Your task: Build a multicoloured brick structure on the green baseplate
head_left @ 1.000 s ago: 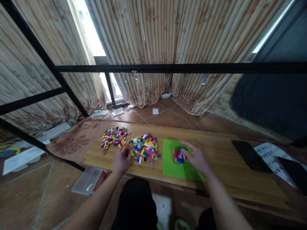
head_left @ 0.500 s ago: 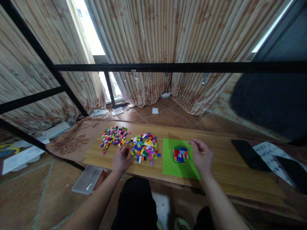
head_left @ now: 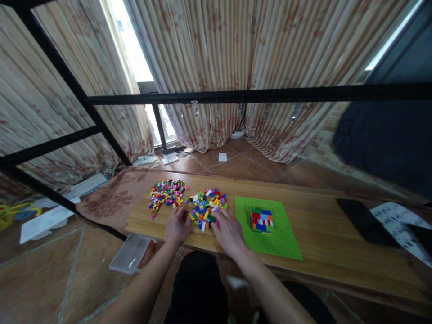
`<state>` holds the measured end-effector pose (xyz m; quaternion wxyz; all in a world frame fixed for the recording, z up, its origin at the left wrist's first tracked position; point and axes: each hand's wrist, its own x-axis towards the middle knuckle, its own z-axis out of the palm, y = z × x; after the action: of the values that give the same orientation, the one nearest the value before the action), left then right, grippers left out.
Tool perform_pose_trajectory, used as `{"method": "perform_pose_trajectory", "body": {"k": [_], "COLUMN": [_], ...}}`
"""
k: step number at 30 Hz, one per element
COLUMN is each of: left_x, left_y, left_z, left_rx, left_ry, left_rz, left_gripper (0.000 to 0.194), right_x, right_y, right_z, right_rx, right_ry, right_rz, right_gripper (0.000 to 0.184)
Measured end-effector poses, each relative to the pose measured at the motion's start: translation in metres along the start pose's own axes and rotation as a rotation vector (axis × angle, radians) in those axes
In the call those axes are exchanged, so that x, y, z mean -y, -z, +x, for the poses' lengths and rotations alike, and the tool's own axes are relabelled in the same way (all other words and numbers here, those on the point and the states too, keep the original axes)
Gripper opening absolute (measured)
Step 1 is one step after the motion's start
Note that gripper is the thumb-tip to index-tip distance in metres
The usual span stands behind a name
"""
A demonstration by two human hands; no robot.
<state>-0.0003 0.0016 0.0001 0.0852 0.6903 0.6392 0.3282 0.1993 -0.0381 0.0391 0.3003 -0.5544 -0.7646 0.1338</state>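
Note:
A green baseplate (head_left: pixel 280 238) lies on the wooden table (head_left: pixel 324 243), with a small block of red, blue, white and orange bricks (head_left: pixel 262 220) built on it. Left of the plate is a pile of larger mixed-colour bricks (head_left: pixel 206 205), and further left a pile of tiny ones (head_left: pixel 165 193). My right hand (head_left: pixel 228 231) rests knuckles-up at the near edge of the larger pile, fingers reaching into it. My left hand (head_left: pixel 177 225) is curled at the same pile's left edge. What either hand holds, if anything, is hidden.
A black phone (head_left: pixel 362 220) and printed papers (head_left: pixel 401 229) lie at the table's right end. A patterned brown cloth (head_left: pixel 108 198) covers the left end. A clear plastic box (head_left: pixel 132 253) sits on the tiled floor below. A black metal frame (head_left: pixel 256 94) crosses ahead.
My right hand has left the baseplate and moved left across it to the larger brick pile. My left hand stays by the pile's left edge.

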Motion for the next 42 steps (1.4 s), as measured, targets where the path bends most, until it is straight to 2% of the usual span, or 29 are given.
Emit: {"method": "perform_pose_trajectory", "body": {"k": [6, 15, 21, 28, 32, 36, 42], "left_x": [0.001, 0.002, 0.001, 0.001, 0.001, 0.002, 0.003], "left_y": [0.0, -0.002, -0.002, -0.001, 0.0, 0.0, 0.0], "left_z": [-0.001, -0.002, -0.002, -0.001, -0.001, 0.0, 0.001], "left_rx": [0.003, -0.007, -0.017, -0.008, -0.012, -0.011, 0.0], "left_ry": [-0.01, -0.008, -0.008, -0.012, -0.022, -0.025, -0.011], "left_rz": [0.002, -0.002, -0.012, -0.015, -0.014, -0.014, 0.003], "left_gripper": [0.005, 0.005, 0.006, 0.006, 0.005, 0.004, 0.005], "right_x": [0.006, 0.002, -0.004, -0.003, 0.001, -0.002, -0.034], "right_y": [-0.012, -0.025, -0.029, -0.027, -0.017, -0.004, 0.028], "right_z": [0.009, 0.014, 0.018, 0.02, 0.017, 0.011, 0.001], "right_rx": [0.056, 0.151, 0.148, 0.119, -0.014, -0.109, -0.297], "right_ry": [0.007, 0.015, -0.057, -0.037, -0.031, -0.077, -0.398], "right_rz": [-0.125, -0.129, -0.142, -0.112, 0.047, 0.343, 0.928], "right_gripper": [0.034, 0.033, 0.036, 0.034, 0.035, 0.038, 0.032]}}
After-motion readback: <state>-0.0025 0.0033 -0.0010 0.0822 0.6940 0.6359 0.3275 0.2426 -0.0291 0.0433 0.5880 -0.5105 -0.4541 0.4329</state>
